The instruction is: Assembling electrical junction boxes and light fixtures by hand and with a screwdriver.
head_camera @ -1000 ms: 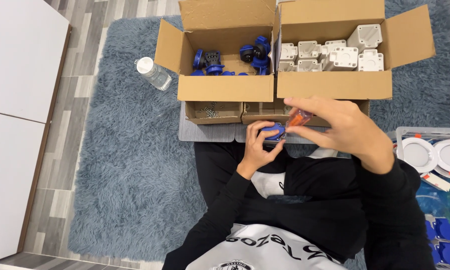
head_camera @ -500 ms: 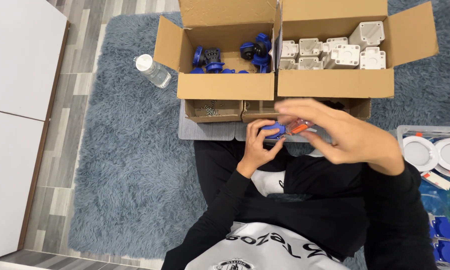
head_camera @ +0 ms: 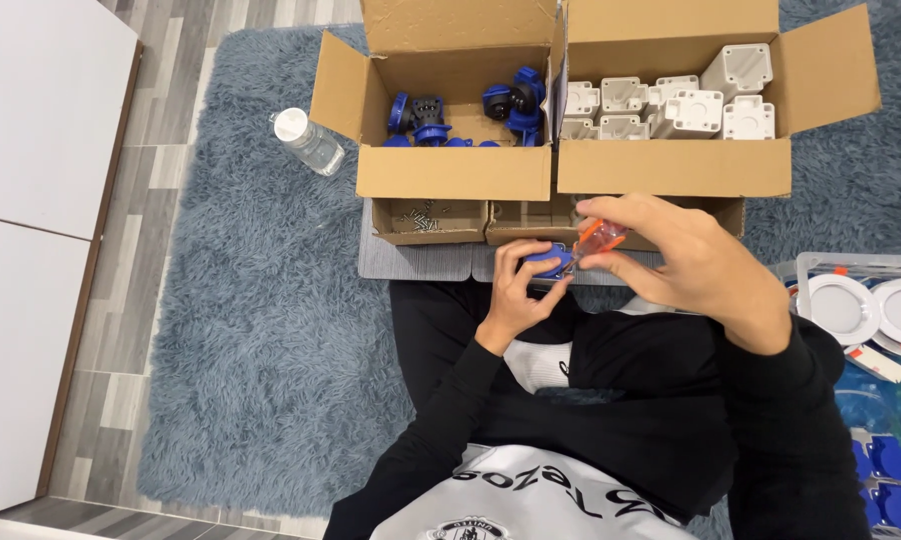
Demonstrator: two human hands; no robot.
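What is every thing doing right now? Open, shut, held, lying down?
Left hand: holds a blue part.
Right hand: pinches an orange-handled tool over the blue part.
Left cardboard box: flaps open, blue parts inside.
Right cardboard box: flaps open, white parts inside.
Small tray: open, screws inside.
Water bottle: capped, lying on the rug.

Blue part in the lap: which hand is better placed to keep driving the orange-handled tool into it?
Right, probably. The right hand grips the orange-handled tool at the blue part, which the left hand steadies.
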